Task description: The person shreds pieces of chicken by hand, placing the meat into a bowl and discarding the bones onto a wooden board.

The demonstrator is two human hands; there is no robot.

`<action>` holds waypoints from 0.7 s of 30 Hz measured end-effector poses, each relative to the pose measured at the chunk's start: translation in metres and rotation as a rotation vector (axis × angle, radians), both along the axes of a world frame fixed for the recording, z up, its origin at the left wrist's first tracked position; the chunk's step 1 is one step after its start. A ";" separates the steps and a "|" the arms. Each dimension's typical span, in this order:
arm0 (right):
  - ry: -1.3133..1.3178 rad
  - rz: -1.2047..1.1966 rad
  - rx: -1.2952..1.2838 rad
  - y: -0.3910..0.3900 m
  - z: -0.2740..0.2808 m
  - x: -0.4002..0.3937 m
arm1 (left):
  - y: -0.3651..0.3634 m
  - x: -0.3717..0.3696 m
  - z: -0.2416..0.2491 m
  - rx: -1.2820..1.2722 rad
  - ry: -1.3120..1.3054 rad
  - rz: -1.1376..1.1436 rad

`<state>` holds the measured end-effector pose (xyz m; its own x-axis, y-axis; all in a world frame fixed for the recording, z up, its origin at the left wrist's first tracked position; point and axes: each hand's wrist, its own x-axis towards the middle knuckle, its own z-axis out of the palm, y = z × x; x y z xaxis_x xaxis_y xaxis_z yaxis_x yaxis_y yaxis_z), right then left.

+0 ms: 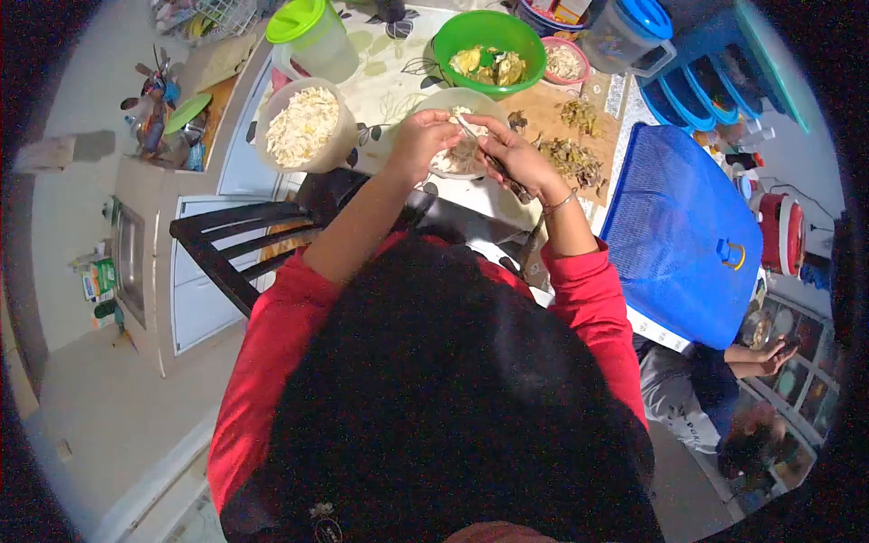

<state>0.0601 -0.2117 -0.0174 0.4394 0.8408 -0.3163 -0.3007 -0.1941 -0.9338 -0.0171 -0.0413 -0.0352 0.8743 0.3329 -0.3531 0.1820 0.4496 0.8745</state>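
My right hand (520, 163) is wrapped round the dark handle of a knife (519, 190), whose blade points toward my other hand. My left hand (424, 145) pinches a small pale piece of food (460, 112) against the blade. Both hands are above a translucent bowl (453, 94) that has pale pieces in it. Left of the bowl, a translucent tub (342, 145) is heaped with pale sliced pieces (303, 125). Behind it, a green bowl (444, 45) contains larger yellowish-brown chunks (489, 66).
Brownish scraps (572, 161) lie on a wooden board (534, 100) at the right. A pink bowl (587, 68) and a green-lidded pitcher (330, 54) stand farther back. A large blue mesh cover (679, 235) is to my right. Another person (697, 389) is at the lower right. A black chair (244, 231) stands left.
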 end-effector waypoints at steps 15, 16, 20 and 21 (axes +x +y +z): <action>0.000 -0.183 -0.024 0.015 0.015 -0.057 | 0.009 -0.019 -0.005 0.012 -0.017 0.035; 0.005 -0.183 -0.041 0.018 0.014 -0.059 | 0.011 -0.022 -0.005 0.006 -0.004 0.054; 0.023 -0.188 -0.068 0.031 0.001 -0.056 | 0.021 -0.027 -0.009 -0.023 -0.004 0.101; 0.048 -0.174 -0.082 0.034 0.005 -0.063 | 0.023 -0.028 -0.012 -0.021 -0.009 0.090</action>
<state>-0.0029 -0.1779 -0.0125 0.5587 0.7239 -0.4047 -0.3802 -0.2102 -0.9007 -0.0453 -0.0186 -0.0470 0.8442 0.4032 -0.3532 0.1322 0.4821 0.8661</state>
